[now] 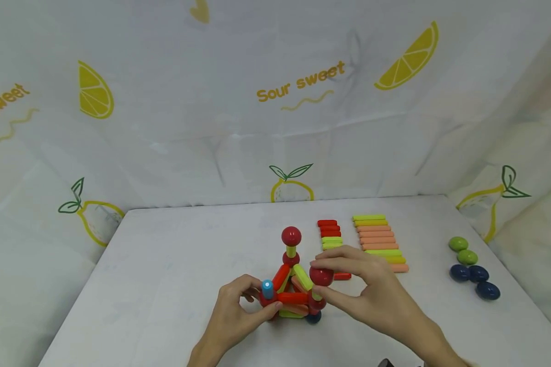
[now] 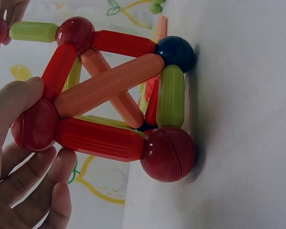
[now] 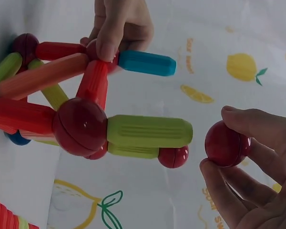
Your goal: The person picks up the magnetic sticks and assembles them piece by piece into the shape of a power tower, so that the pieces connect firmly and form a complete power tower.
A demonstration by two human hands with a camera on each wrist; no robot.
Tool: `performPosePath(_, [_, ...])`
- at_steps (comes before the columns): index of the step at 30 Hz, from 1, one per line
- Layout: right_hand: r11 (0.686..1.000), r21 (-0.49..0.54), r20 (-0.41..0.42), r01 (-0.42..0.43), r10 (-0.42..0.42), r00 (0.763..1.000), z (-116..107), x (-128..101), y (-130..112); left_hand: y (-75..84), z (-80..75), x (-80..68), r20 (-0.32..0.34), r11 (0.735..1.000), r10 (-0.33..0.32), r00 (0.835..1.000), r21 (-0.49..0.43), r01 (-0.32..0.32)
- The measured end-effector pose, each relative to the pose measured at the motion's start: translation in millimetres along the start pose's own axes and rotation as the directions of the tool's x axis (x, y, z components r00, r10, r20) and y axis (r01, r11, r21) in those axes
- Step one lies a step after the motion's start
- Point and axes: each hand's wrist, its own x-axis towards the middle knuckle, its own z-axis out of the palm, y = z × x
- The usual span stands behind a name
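A magnetic stick-and-ball frame (image 2: 102, 138) of red, orange and yellow-green rods stands on the table, joined by red and dark blue balls. My left hand (image 1: 239, 307) grips it at an upper red corner ball (image 2: 35, 126), thumb on one side and fingers on the other. From that corner a short blue rod (image 3: 148, 63) points up. Thumb and fingers of my right hand (image 1: 376, 288) pinch a loose red ball (image 3: 223, 144). In the right wrist view a small gap parts it from the tip of an upright green rod (image 3: 150, 131). The back corner carries another rod, topped by a red ball (image 1: 291, 236).
Short red and green rods (image 1: 329, 229) lie in a column behind my right hand. Beside them is a row of longer yellow, orange and green rods (image 1: 377, 240). Green balls (image 1: 467, 257) and dark blue balls (image 1: 487, 291) sit near the table's right edge. A printed cloth hangs behind.
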Motion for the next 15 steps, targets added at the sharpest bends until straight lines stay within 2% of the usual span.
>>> performPosePath(9, [0.996, -0.008, 0.067, -0.086, 0.086, 0.994, 9, -8, -3, 0.4, -0.8, -0.9, -0.007, 1.0, 0.017, 1.0, -0.01, -0.017])
performPosePath(12, [0.994, -0.05, 0.031, -0.092, 0.094, 0.995, 2, -9, 0, 0.4, -0.7, -0.9, -0.006, 1.0, 0.016, 1.0, -0.01, -0.016])
performPosePath(15, [0.99, -0.109, -0.058, -0.093, 0.087, 0.995, -12, -12, 13, 0.1, -0.7, -0.7, -0.002, 1.0, 0.012, 1.0, -0.015, -0.012])
